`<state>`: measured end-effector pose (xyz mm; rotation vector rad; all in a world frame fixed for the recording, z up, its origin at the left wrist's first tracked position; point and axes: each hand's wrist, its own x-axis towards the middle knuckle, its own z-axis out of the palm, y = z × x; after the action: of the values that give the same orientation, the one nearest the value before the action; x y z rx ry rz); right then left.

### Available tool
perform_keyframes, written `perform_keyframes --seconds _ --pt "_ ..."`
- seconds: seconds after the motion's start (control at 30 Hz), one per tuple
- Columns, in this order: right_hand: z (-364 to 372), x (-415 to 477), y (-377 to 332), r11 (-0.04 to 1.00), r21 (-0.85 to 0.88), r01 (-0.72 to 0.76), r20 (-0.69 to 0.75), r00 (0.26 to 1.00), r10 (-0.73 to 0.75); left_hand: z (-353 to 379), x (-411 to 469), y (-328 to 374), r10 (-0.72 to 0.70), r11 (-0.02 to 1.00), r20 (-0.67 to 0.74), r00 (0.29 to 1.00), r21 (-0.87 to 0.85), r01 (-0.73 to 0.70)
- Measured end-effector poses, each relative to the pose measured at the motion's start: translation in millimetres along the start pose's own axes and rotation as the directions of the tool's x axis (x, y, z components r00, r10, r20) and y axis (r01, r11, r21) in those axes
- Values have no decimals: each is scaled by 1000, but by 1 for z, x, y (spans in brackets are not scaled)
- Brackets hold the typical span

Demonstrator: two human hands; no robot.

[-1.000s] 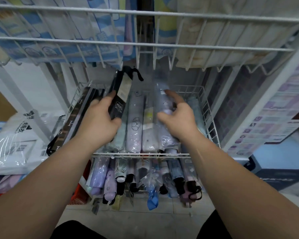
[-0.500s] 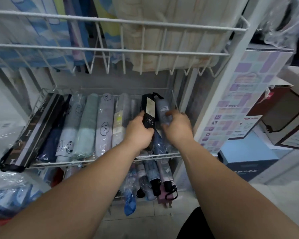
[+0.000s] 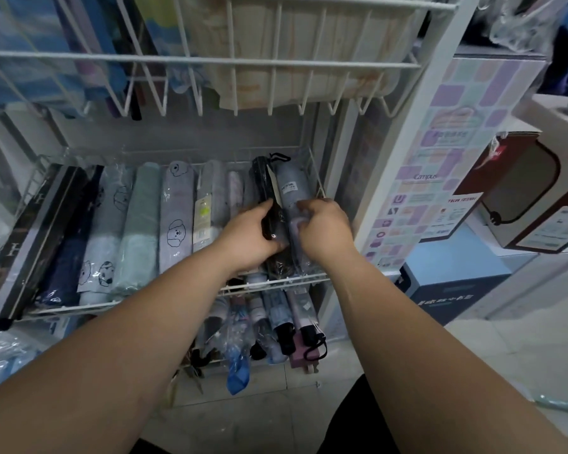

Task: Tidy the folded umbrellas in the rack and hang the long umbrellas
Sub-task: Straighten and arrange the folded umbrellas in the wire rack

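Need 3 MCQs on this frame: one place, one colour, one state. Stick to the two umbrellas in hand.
1. Where in the wire basket does the black umbrella lie?
A) far left end
B) middle
C) right end

2. What colour is the umbrella that the right hand holds?
A) grey
B) red
C) yellow

3. What is the left hand doing?
A) hanging idle
B) gripping the black umbrella
C) pressing flat on the floor

Answers:
1 C: only the grey umbrella lies between it and the basket's right wall.
2 A: its sleeve is plain grey.
3 B: the thumb lies over the black umbrella and the fingers curl under it.
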<state>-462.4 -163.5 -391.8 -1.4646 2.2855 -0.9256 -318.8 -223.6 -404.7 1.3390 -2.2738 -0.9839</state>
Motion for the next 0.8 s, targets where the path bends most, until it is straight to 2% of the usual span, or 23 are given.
perform_keyframes --seconds 0.1,0.2,0.43,0.6,0.67,0.73,0.8 --pt "-5 2 -3 996 70 -58 29 998 56 0 1 -3 9 999 -2 1000 -51 -9" --pt "-7 0 -3 996 55 -65 30 998 63 2 4 -5 41 996 9 999 -80 -40" --pt "-4 -3 -1 996 44 -80 34 996 79 4 5 -9 109 992 29 994 62 -110" --pt "-2 -3 -2 999 6 -46 56 997 46 -3 -4 -5 101 979 8 995 177 -101" --pt "0 -6 -5 1000 -15 1 -10 1000 -1 -13 -16 -5 104 979 -22 994 179 -99" --pt "4 -11 -13 993 -38 111 -148 982 -115 -28 -30 -9 129 977 -78 989 180 -113" --pt "12 -15 -31 970 -36 241 -218 945 -243 -48 -46 -17 150 977 -173 974 178 -119"
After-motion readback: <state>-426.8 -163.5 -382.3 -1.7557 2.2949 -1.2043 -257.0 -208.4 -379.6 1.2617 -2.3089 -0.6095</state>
